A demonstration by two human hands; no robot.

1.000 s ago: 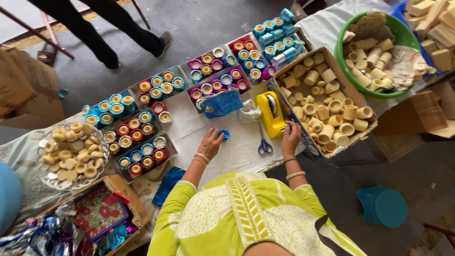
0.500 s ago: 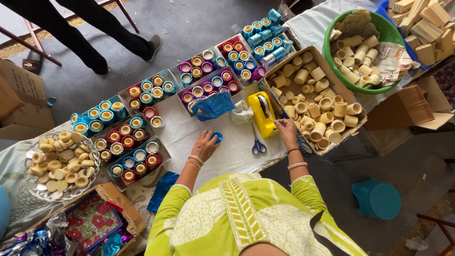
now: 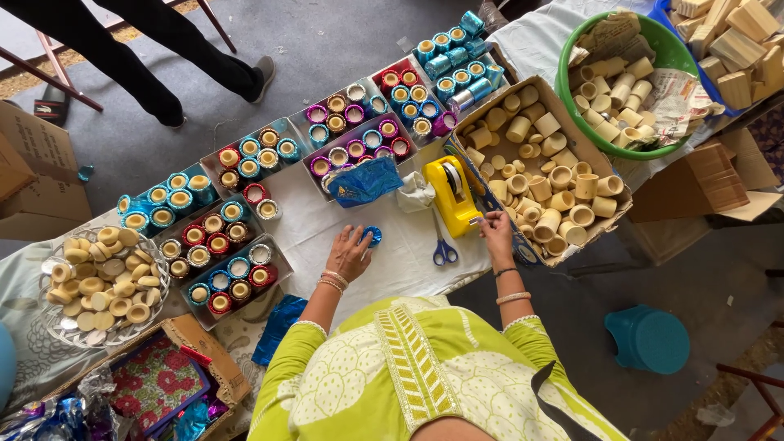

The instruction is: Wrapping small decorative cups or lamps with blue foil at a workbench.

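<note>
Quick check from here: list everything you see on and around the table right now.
Blue-wrapped cup: one, blue, under left fingertips.
Tape dispenser: one, yellow, table centre.
Scissors: one, blue handles, below dispenser.
Foil sheet: one, blue, left of dispenser.
Trays of wrapped cups: several, red, blue, purple, across the table's left and far side.
Cardboard box: one, brown, full of plain cream cups, right.
Green basin: one, plain cups and paper, top right.
Wire basket: one, cream discs, far left.
Stool: one, teal, on floor.
Left hand: touching the blue cup.
Right hand: at the dispenser's tape end.
</note>
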